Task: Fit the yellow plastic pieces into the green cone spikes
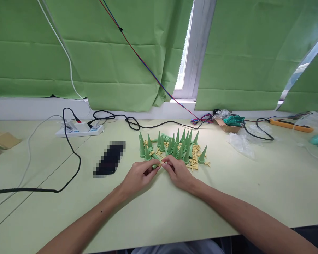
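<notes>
My left hand [141, 175] is closed in a pinch around a green plastic piece [154, 166], mostly covered by the fingers. A bit of yellow shows at its right end. Fingertips of my right hand [178, 173] meet there, pinched together, and what they hold is too small and covered to make out. Just beyond both hands stand several pointed green cones [202, 156] with round bases, mostly upright. Among them and at their right side lie many small yellow branched pieces [193, 163]. A few green cones lie on their sides.
A dark, pixelated flat object [110, 158] lies left of my hands. Farther back are a white power strip [79, 130], a black cable [161, 124] and a small cardboard box [228, 126] with green plastic. Clear plastic bags [241, 144] and an orange tool [291, 125] lie right.
</notes>
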Action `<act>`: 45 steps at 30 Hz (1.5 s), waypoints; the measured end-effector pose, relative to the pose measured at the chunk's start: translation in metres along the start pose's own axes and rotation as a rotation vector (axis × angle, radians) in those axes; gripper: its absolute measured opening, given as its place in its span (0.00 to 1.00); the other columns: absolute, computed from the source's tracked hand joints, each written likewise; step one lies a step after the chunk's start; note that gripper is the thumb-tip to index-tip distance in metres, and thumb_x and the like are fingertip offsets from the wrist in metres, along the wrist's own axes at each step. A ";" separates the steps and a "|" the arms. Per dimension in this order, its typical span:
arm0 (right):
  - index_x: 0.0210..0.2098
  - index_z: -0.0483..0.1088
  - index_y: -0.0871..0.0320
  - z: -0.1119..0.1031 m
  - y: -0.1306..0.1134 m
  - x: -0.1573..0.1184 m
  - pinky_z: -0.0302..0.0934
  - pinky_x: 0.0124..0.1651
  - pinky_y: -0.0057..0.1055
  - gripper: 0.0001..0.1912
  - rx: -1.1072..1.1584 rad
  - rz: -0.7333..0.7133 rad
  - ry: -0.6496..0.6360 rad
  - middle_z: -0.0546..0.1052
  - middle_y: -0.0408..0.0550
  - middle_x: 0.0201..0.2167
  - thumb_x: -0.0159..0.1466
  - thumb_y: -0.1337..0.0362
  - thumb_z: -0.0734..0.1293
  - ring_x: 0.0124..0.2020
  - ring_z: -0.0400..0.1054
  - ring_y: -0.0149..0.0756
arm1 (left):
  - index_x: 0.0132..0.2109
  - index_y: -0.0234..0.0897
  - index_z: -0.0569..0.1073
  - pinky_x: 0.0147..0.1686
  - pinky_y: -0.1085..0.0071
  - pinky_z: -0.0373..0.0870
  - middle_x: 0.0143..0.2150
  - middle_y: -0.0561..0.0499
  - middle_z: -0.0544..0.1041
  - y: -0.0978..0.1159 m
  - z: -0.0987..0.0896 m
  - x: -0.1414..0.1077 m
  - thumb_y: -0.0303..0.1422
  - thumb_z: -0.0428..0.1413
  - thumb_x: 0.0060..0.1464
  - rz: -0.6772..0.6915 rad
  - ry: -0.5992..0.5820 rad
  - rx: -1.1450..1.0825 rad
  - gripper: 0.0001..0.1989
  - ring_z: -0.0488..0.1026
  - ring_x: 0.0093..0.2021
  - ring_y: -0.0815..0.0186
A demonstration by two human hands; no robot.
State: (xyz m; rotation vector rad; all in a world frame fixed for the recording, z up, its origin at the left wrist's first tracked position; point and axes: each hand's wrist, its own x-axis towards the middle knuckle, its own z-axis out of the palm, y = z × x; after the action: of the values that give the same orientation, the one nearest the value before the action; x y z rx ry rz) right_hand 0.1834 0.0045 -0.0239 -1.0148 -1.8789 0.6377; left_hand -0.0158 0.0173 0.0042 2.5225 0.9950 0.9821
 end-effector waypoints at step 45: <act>0.30 0.57 0.54 -0.002 -0.002 -0.001 0.46 0.28 0.28 0.14 -0.144 -0.085 -0.021 0.60 0.38 0.21 0.73 0.62 0.54 0.21 0.52 0.30 | 0.44 0.36 0.77 0.25 0.77 0.63 0.30 0.52 0.80 0.001 0.002 -0.003 0.31 0.54 0.64 0.142 0.044 0.021 0.07 0.66 0.21 0.73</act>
State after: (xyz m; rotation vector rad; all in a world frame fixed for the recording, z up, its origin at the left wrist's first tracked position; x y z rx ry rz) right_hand 0.1840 0.0027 -0.0217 -1.0157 -1.9976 0.4704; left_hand -0.0157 0.0149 0.0015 2.6296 0.8514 1.0761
